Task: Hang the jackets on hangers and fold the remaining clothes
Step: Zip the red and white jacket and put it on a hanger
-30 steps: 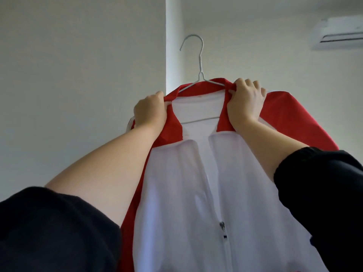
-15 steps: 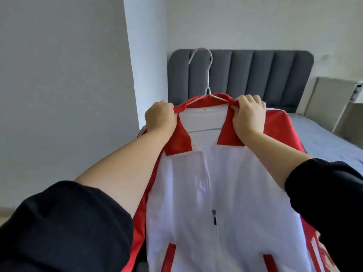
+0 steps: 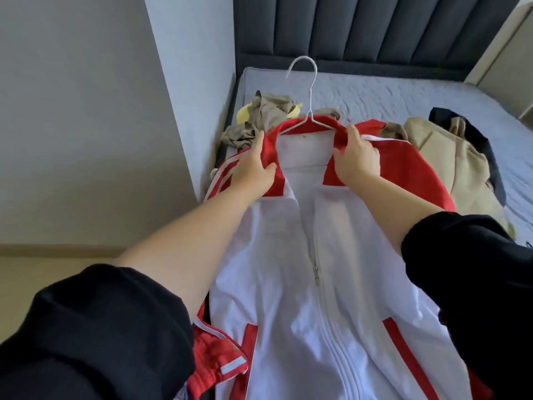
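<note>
- The red-and-white jacket point(image 3: 331, 284) is held out in front of the person, over the near end of the bed point(image 3: 403, 93). Its white front faces the camera and it is zipped partway up.
- A white wire hanger point(image 3: 310, 113) sits inside the jacket's neck. Its hook stands up clear of the red collar and its shoulders run under the fabric.
- The left hand point(image 3: 253, 168) pinches the left side of the collar, with the thumb on the red flap and the fingers laid over the striped shoulder.
- The right hand point(image 3: 356, 160) grips the right side of the collar, its fingers curled round the red edge just beside the hanger's wire.
- Both forearms are bare, with black sleeves pushed up towards the elbows.
- A crumpled olive-brown garment point(image 3: 268, 111) lies on the bed behind the collar, with something yellow point(image 3: 243, 114) tucked beside it; this may be another piece of clothing, but it is too hidden to tell.
- A beige garment point(image 3: 450, 160) lies to the right on the bed, with a dark garment point(image 3: 476, 137) draped over its far edge.
- A grey padded headboard point(image 3: 375, 27) stands at the far end of the bed.
</note>
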{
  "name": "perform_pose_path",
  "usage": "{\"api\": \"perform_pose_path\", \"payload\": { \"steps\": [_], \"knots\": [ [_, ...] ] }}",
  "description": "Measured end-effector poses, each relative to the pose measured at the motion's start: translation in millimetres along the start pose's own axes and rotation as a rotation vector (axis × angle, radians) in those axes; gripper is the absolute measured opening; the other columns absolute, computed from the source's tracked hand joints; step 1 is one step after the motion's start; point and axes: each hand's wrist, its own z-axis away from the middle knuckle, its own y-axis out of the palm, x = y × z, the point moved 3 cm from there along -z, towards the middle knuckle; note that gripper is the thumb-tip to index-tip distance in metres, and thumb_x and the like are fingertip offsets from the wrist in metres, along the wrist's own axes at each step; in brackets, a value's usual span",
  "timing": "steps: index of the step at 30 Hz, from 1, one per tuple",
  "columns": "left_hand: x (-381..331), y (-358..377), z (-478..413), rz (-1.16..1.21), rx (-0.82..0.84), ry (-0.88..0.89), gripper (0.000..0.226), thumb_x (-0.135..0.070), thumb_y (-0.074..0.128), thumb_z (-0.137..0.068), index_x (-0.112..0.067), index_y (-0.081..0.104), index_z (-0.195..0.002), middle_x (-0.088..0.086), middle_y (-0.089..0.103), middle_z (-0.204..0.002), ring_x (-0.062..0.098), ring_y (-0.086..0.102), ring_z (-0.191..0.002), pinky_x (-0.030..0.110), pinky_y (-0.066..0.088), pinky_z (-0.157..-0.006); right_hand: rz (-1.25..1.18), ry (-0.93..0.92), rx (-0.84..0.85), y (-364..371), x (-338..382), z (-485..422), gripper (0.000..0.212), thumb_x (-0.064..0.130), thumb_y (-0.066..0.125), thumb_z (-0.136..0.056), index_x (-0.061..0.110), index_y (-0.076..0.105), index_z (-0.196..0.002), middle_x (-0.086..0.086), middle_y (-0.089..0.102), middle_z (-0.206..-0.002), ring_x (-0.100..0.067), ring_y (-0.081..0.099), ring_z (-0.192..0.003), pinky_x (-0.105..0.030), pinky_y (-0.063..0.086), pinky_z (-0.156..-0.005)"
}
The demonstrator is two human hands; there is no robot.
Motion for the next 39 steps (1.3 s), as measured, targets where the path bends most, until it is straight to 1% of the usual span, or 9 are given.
{"api": "perform_pose_path", "payload": {
  "steps": [4, 8, 12, 14, 17, 23, 27, 31, 39],
  "knots": [
    [42, 52, 28, 0.148, 0.137, -0.077, 0.078, -0.005, 0.052, -0.088, -0.019, 0.01, -0.153, 0.005, 0.026, -0.155, 0.022, 0.03, -0.14, 0.022, 0.024, -0.11, 0.111, 0.041, 0.364, 58, -25, 27, 0.067, 0.02, 0.048, -0.095, 0.008, 0.014, -0.151, -0.014, 0.023, -0.155, -0.028, 0.017, -0.144, -0.046, 0.012, -0.118],
    [79, 101, 72, 0.146, 0.255, -0.173, 0.075, -0.001, 0.05, -0.085, -0.014, 0.017, -0.151, 0.01, 0.029, -0.152, 0.028, 0.035, -0.135, 0.035, 0.033, -0.109, 0.122, -0.112, 0.215, 71, -28, 67, 0.058, 0.011, 0.049, -0.092, 0.005, 0.029, -0.146, -0.016, 0.02, -0.156, -0.029, 0.013, -0.146, -0.042, 0.009, -0.118],
    [101, 130, 106, -0.123, 0.32, -0.016, 0.066, -0.008, 0.053, -0.089, -0.011, 0.025, -0.148, 0.011, 0.01, -0.159, 0.024, 0.007, -0.147, 0.025, 0.004, -0.114, -0.018, -0.196, 0.144, 65, -24, 127, 0.006, 0.013, 0.056, -0.083, 0.011, 0.06, -0.085, -0.014, 0.059, -0.091, -0.037, 0.055, -0.09, -0.04, 0.043, -0.071],
    [105, 133, 113, -0.189, 0.358, 0.079, 0.063, -0.01, 0.053, -0.09, -0.012, 0.029, -0.148, 0.012, 0.005, -0.16, 0.025, 0.001, -0.147, 0.027, 0.002, -0.115, 0.125, -0.034, 0.466, 78, -32, 155, 0.029, 0.033, 0.054, -0.087, 0.02, 0.045, -0.062, -0.002, 0.051, -0.07, -0.03, 0.053, -0.074, -0.031, 0.036, -0.058],
    [104, 125, 117, -0.148, 0.303, 0.105, 0.053, -0.007, 0.056, -0.084, -0.007, 0.047, -0.137, 0.017, 0.026, -0.153, 0.03, 0.021, -0.142, 0.03, 0.014, -0.114, 0.197, 0.102, 0.769, 95, -50, 185, 0.046, 0.05, 0.058, -0.085, 0.017, 0.045, -0.056, 0.003, 0.048, -0.06, -0.018, 0.05, -0.059, -0.025, 0.032, -0.05],
    [103, 128, 147, -0.306, 0.373, 0.235, 0.018, -0.024, 0.06, -0.082, -0.008, 0.064, -0.074, 0.01, 0.059, -0.09, 0.03, 0.05, -0.098, 0.03, 0.034, -0.077, -0.067, 0.218, 0.73, 97, -61, 192, 0.023, 0.023, 0.061, -0.078, 0.01, 0.06, -0.06, -0.003, 0.051, -0.053, -0.018, 0.05, -0.056, -0.024, 0.033, -0.046],
    [101, 138, 161, -0.426, 0.436, 0.248, 0.044, -0.058, 0.058, -0.078, -0.022, 0.061, -0.104, 0.001, 0.05, -0.116, 0.022, 0.04, -0.116, 0.035, 0.033, -0.096, -0.072, 0.183, 0.669, 93, -62, 191, 0.017, 0.02, 0.061, -0.075, 0.011, 0.058, -0.06, -0.001, 0.055, -0.058, -0.018, 0.051, -0.059, -0.024, 0.034, -0.048],
    [103, 150, 175, -0.527, 0.465, 0.111, 0.103, -0.078, 0.042, -0.075, -0.019, 0.007, -0.152, 0.002, -0.003, -0.159, 0.021, -0.009, -0.146, 0.048, 0.002, -0.116, 0.066, 0.037, 0.543, 91, -57, 191, 0.021, 0.021, 0.054, -0.083, 0.019, 0.045, -0.065, 0.0, 0.053, -0.067, -0.025, 0.048, -0.066, -0.028, 0.029, -0.05],
    [108, 160, 175, -0.545, 0.518, 0.018, 0.12, -0.085, 0.043, -0.068, -0.017, -0.013, -0.151, 0.002, -0.025, -0.157, 0.026, -0.023, -0.144, 0.058, -0.009, -0.111, 0.226, -0.113, 0.539, 98, -45, 182, 0.011, 0.016, 0.047, -0.089, 0.012, 0.056, -0.084, -0.005, 0.06, -0.091, -0.03, 0.054, -0.083, -0.029, 0.033, -0.061]
  ]
}}
